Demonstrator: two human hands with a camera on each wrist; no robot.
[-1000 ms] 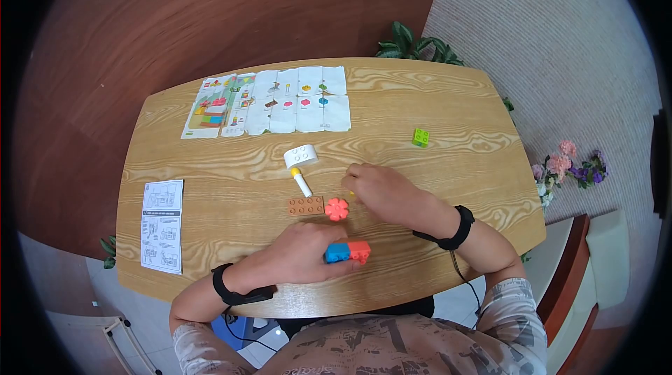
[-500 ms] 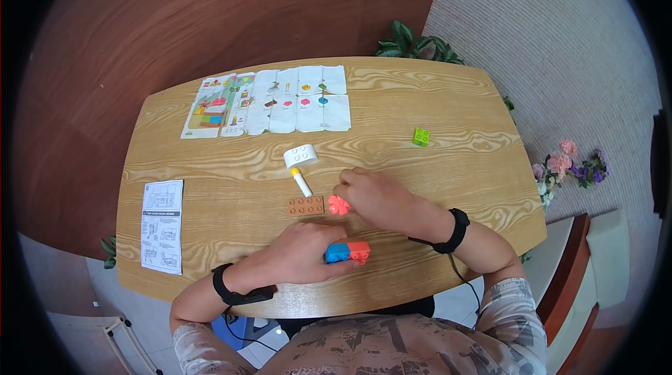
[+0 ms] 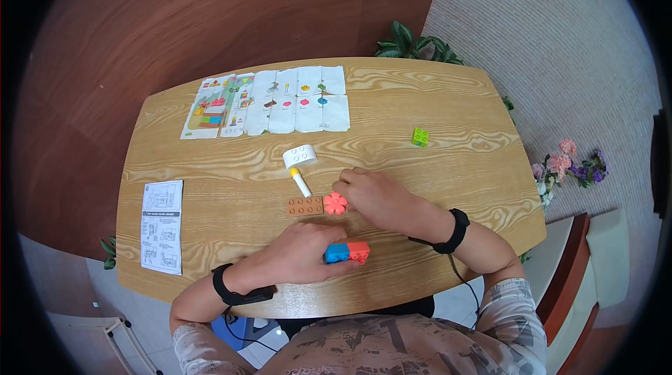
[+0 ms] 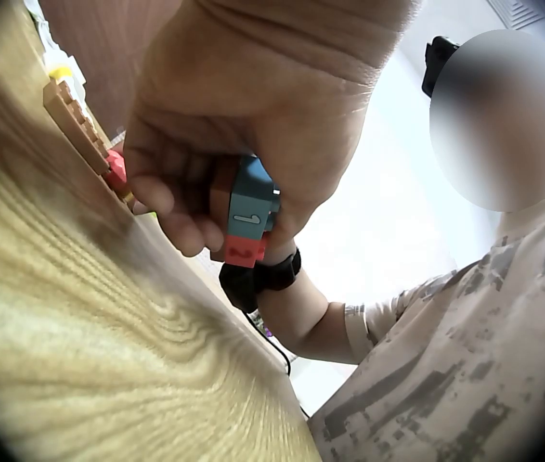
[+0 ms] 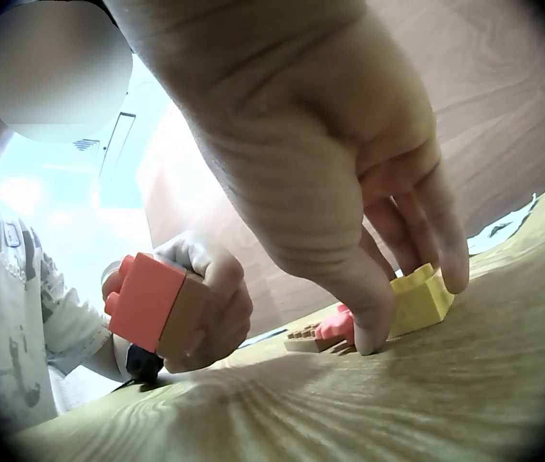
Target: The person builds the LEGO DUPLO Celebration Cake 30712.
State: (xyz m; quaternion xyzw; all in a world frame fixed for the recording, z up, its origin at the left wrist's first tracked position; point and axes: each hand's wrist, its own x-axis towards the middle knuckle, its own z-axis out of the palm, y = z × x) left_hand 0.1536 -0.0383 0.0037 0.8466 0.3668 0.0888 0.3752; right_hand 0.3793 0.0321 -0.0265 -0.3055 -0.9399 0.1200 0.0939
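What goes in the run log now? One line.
left hand: grips blue-and-red block | right hand: pinches yellow brick | red flower: beside brown brick

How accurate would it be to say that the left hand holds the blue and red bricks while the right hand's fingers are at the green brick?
Not quite: the right wrist view shows the right hand at a yellow brick; the green brick lies apart. The left hand does hold the blue brick and red brick.

Plastic, wood and paper
The brown brick (image 3: pixel 305 205) was smooth plastic, the tabletop (image 3: pixel 224 165) glossy wood, the creased sheet (image 3: pixel 283 121) matt paper.
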